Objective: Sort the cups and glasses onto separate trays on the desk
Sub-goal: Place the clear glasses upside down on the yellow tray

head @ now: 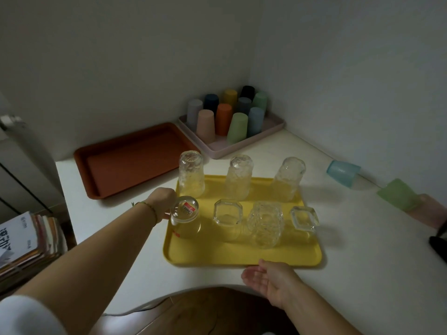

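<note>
Head cam, only the one view to go by. A white desk (pixel 116 238) in a room corner is seen from above. A yellow plastic tray (pixel 242 261) is set near the desk's front edge, and seven clear glasses are stood on it upside down: three tall textured ones along the back, four shorter ones along the front.

The front-left one, a clear glass with a red sticker on its base (pixel 185 213), is gripped at its side by the left hand (pixel 162 201). The fingers are mostly hidden behind the glass, tbh, and whether it's resting on the tray can't be told. The right hand (pixel 268 279) is held slack with relaxed fingers just off the tray's near rim, nothing in it.

Further back, a rust-orange rectangular tray (pixel 130 160) is laid against the wall. Right beside it, a pale pink tray (pixel 273 124) is loaded with upside-down coloured plastic cups (pixel 223 118).

Off to the right, a translucent blue plastic cup (pixel 343 172) is lying on its side on the desk. A translucent green plastic cup (pixel 396 194) is seen further right, with something pinkish against it that can't be made out. A stack of books (pixel 29 238) is piled at far left.
</note>
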